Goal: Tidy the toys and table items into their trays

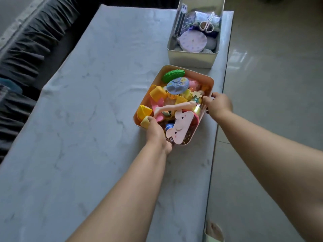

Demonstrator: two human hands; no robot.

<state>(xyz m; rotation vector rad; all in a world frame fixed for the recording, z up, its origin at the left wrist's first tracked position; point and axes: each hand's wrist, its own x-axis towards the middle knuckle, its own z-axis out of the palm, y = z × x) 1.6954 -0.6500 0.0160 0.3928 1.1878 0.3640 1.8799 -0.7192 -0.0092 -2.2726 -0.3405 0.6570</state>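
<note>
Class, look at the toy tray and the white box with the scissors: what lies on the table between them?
Nothing: the head view shows only a bare strip of table between toy tray and white box.

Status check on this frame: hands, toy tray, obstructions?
Left hand and right hand gripping toy tray rims. Tray full. White bin just beyond, apart.

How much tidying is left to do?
Nearly finished, it looks. Done: the toys sit piled in the orange tray, and the clock and scissors are in the white tray. In hand: the left hand and right hand each grip a side of the orange tray. Left: nothing loose shows on the table, so probably just placing that tray.
</note>
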